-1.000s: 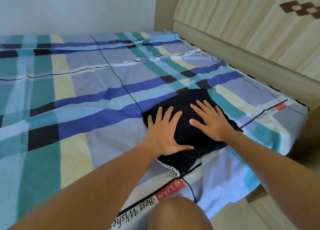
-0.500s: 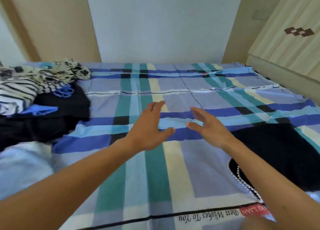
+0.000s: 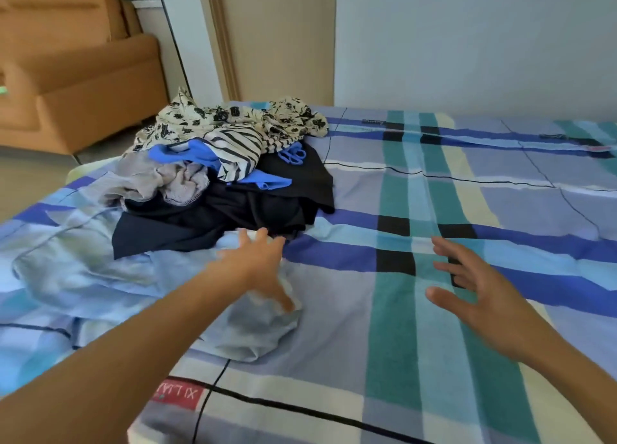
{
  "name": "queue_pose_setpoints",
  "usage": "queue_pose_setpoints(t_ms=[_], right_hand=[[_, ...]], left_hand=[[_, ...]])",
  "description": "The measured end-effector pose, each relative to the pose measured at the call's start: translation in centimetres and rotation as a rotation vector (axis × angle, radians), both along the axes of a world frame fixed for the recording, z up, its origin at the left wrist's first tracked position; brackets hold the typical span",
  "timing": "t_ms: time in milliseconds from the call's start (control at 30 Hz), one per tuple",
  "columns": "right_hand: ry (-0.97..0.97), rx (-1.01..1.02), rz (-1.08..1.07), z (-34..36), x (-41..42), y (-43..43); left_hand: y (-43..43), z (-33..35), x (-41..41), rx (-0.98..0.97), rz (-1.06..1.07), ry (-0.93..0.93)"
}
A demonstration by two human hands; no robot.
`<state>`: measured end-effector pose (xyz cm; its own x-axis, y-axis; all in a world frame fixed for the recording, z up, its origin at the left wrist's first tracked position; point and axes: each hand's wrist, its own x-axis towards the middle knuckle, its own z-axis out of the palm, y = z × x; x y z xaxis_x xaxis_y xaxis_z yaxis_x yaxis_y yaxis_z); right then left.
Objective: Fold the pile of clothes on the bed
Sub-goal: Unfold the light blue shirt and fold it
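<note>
A pile of clothes [image 3: 227, 176] lies on the left part of the bed [image 3: 434, 310]: black garments at the bottom, a striped top, a cream floral piece, blue and grey items above. A pale blue garment [image 3: 100, 276] is spread in front of the pile and bunches up near the bed's front. My left hand [image 3: 257, 263] stretches with straight fingers over that pale blue cloth, just short of the black garments. My right hand [image 3: 474, 293] hovers with spread fingers over the bare checked sheet, holding nothing.
An orange sofa [image 3: 76, 76] stands on the floor beyond the bed's left corner, next to a door frame [image 3: 223, 36]. A white wall [image 3: 467, 42] runs behind the bed. The checked sheet stretches away to the right.
My view has swung left from the folded black garment, which is now out of view, to the pile. Both hands have lifted off it and moved left, the left one reaching the pale blue cloth.
</note>
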<state>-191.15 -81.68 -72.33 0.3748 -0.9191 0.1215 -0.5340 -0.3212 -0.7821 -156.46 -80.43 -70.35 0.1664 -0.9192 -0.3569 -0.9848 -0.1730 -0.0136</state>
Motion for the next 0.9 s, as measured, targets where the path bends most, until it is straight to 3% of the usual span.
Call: queue_pose_setpoints(t_ms=[133, 300, 600, 700, 767, 833, 900], right_hand=[[0.003, 0.023, -0.006, -0.5, -0.1, -0.2], [0.017, 0.036, 0.025, -0.9, 0.7, 0.3], [0.004, 0.157, 0.168, -1.3, 3.1, 1.8], [-0.198, 0.288, 0.218, -1.3, 4.9, 2.6], [-0.382, 0.268, 0.078, -1.0, 6.4, 3.0], [-0.535, 0.235, -0.112, -1.2, 5.9, 2.8], [-0.597, 0.272, -0.135, -1.8, 3.8, 1.5]], left_hand=[[0.6, -0.1, 1.7, 0.194, 0.005, -0.186], [-1.2, -1.1, 0.8, -0.099, -0.115, -0.251], [-1.0, 2.2, -5.3, -0.556, -0.274, 0.419], [0.5, 2.7, -10.4, -0.645, -0.387, 0.807], [1.4, 2.8, -13.3, -0.648, -0.418, 1.009], [1.9, 3.4, -14.9, -0.633, -0.468, 1.080], [1.5, 4.0, -15.0, -0.621, -0.506, 1.076]])
